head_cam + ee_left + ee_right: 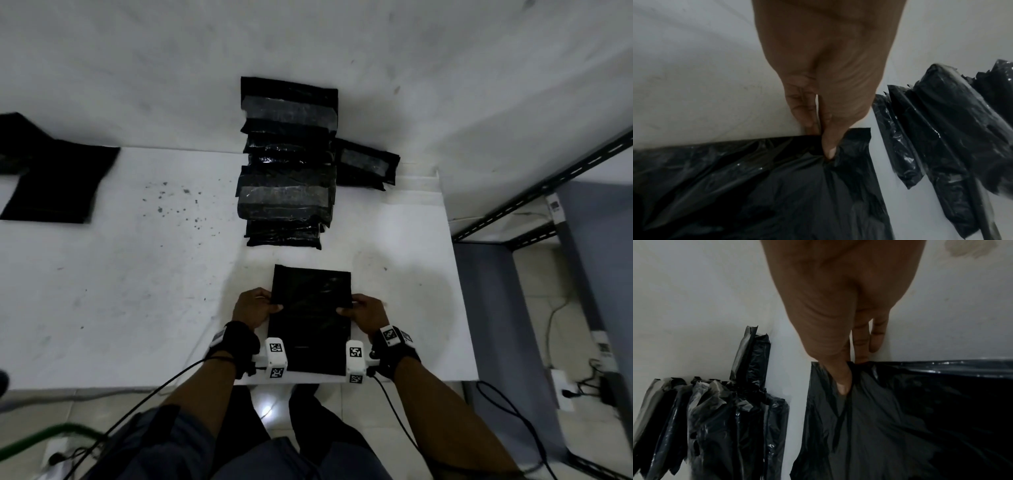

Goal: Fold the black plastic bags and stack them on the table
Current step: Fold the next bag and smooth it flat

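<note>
A flat black plastic bag (310,318) lies on the white table (120,291) right before me, reaching from the near edge towards the pile. My left hand (255,306) pinches its left edge about halfway along, thumb on top (828,146). My right hand (366,310) pinches the opposite edge the same way, thumb pressed into the plastic (842,382). Beyond the bag stands a tall pile of folded black bags (287,161), also seen as the pile (941,138) in the left wrist view and the pile (715,418) in the right wrist view.
A smaller folded bag (366,164) leans against the pile's right side. Unfolded black bags (51,174) lie spread at the far left of the table. A metal shelf frame (548,192) stands right of the table, with cables on the floor.
</note>
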